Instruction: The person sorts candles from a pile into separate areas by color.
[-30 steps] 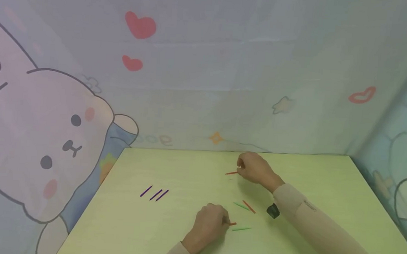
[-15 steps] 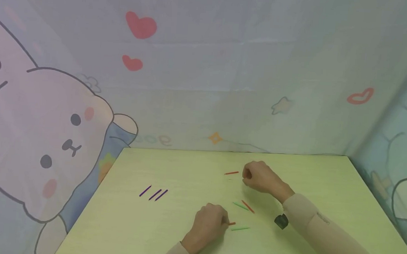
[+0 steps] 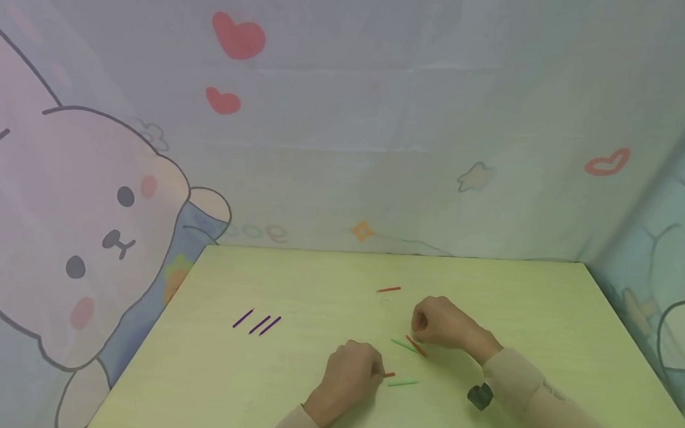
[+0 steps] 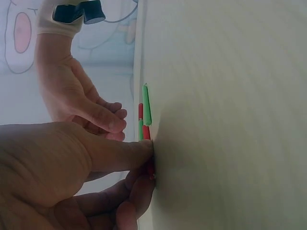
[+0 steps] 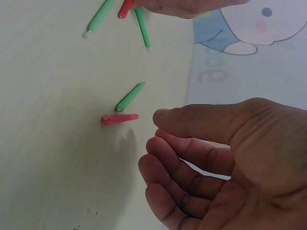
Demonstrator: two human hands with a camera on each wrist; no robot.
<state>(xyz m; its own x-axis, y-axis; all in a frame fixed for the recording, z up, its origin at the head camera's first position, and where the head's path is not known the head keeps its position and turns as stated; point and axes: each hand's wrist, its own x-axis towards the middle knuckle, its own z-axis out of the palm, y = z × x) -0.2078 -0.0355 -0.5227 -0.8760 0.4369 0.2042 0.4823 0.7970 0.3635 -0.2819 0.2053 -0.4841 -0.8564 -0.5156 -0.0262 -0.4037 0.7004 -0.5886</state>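
My left hand [image 3: 347,379] rests low on the table, thumb and fingers pinching a red candle-like stick [image 3: 389,375]. A green stick [image 3: 403,383] lies just in front of those fingers. Another green stick [image 5: 142,29] shows beyond the left hand in the right wrist view. My right hand [image 3: 449,324] hovers beside a red stick [image 3: 416,346] and a green stick [image 3: 403,344] lying close together. Its fingers [image 5: 163,177] are loosely bent with nothing between them and the thumb. Farther back lies a lone red stick [image 3: 389,289].
Three purple sticks [image 3: 260,325] lie slanted side by side on the left of the pale yellow-green table [image 3: 199,389]. A printed cloth wall [image 3: 347,141] stands along its back edge. A dark wrist camera [image 3: 480,396] hangs under the right sleeve.
My right hand has let go of the far red stick, leaving it on the table, and come back toward the red and green pair. The left hand keeps its place and pinch.
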